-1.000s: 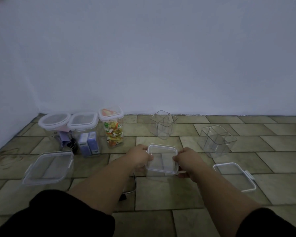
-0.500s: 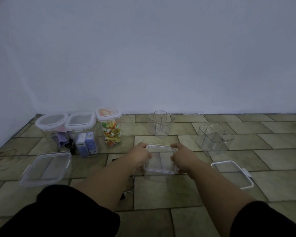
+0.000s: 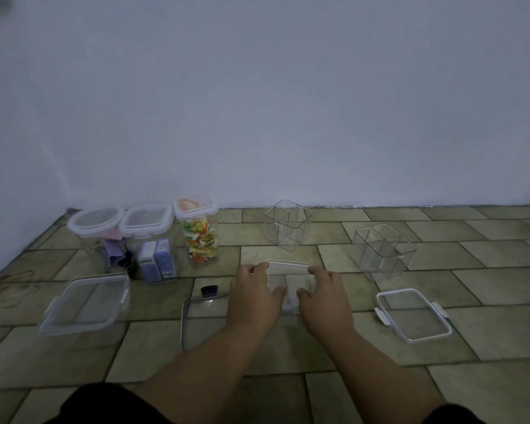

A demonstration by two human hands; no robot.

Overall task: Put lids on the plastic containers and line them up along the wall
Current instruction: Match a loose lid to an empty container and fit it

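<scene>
Clear plastic square lid (image 3: 288,265) sits on a clear plastic container (image 3: 290,302) on the tan tiled floor (image 3: 288,347), near centre, between both hands. Left hand (image 3: 253,296) grips the lid's left side and right hand (image 3: 325,301) its right side, fingers hooked over the far corners, thumbs on top. Far left, three lidded containers (image 3: 147,234) stand in a row by the white wall (image 3: 288,117). An open divided clear box (image 3: 288,224) stands just beyond the hands, a wider divided clear box (image 3: 383,250) farther right. A large loose lid (image 3: 86,304) lies left, a smaller loose lid (image 3: 413,315) right
</scene>
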